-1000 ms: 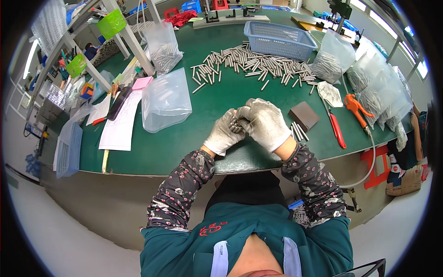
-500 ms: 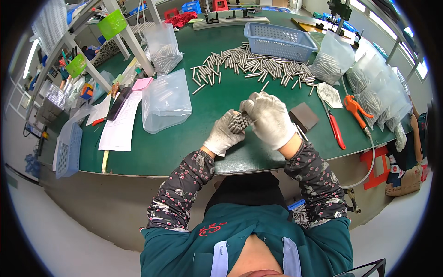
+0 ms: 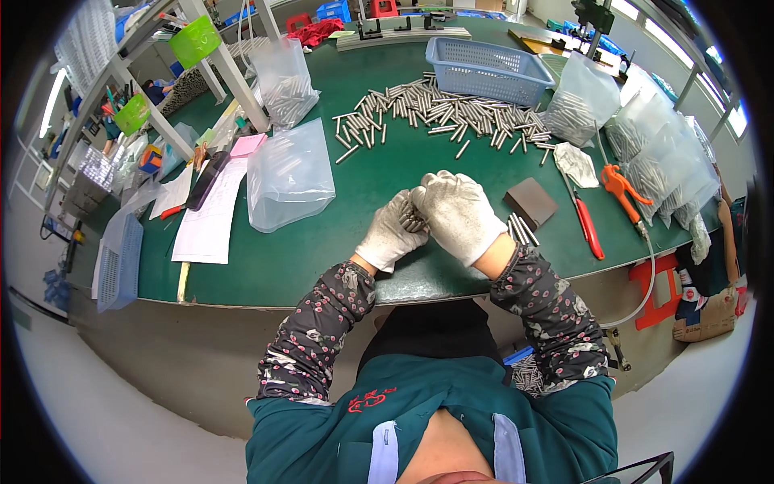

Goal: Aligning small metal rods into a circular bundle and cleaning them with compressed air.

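Observation:
My left hand (image 3: 389, 239), in a pale work glove, is closed around a bundle of short metal pins (image 3: 413, 217) above the near part of the green table (image 3: 371, 189). My right hand (image 3: 463, 219), gloved too, is closed and pressed against the bundle's right side. It hides part of the pins, and whatever its fingertips pinch does not show. Beside the right wrist lie a few loose pins (image 3: 524, 231), next to a dark flat block (image 3: 530, 203). Beyond the hands spreads a large heap of similar pins (image 3: 451, 111).
Behind the heap stands a blue plastic basket (image 3: 490, 71). On the right are a white cloth (image 3: 576, 166), a red-handled tool (image 3: 589, 229), an orange air gun (image 3: 619, 190) with a hose, and pin-filled bags (image 3: 582, 101). A clear bag (image 3: 290, 179) and papers (image 3: 211, 222) lie left.
My right hand has shifted slightly left and closer over the bundle, covering more of it. The loose pins by its wrist show more fully. My left hand stays nearly in place.

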The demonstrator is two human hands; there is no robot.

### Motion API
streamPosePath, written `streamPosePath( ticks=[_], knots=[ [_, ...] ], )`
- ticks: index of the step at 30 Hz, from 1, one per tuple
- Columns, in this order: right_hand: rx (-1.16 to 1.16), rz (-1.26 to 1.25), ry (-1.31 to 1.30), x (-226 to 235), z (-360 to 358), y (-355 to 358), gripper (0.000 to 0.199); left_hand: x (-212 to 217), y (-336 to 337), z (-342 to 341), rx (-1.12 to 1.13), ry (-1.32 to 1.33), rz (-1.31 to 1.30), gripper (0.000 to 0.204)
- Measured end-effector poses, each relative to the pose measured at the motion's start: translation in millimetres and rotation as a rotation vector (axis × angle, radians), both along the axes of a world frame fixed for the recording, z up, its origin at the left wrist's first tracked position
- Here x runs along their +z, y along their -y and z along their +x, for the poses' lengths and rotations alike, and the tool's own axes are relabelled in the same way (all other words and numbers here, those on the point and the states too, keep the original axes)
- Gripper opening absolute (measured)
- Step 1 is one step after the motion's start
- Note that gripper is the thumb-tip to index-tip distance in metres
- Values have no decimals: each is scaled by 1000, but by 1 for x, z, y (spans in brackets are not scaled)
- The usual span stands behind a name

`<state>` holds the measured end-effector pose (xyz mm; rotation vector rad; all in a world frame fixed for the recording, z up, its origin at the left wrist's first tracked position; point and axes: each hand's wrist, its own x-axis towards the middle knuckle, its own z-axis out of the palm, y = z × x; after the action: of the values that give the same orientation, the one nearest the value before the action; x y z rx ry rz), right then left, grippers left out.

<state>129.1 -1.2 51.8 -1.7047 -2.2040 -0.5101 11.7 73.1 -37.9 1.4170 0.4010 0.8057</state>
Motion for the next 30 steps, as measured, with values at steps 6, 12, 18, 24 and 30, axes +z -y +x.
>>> streamPosePath(
  ticks=[6,12,18,24,30],
  knots=[
    [-11,6,-17,8,6,5,12,1,-1,-3,53,-109,103,43],
    [0,4,-222,16,10,9,9,1,1,-5,-2,-29,-24,43],
    [44,63,-474,21,35,13,9,15,4,-3,-13,-181,66,44],
    [-20,-741,-249,15,72,25,18,5,1,-5,2,-162,71,47],
    [-145,-559,-106,4,76,29,17,7,2,-5,-19,-139,24,46]
  ],
)
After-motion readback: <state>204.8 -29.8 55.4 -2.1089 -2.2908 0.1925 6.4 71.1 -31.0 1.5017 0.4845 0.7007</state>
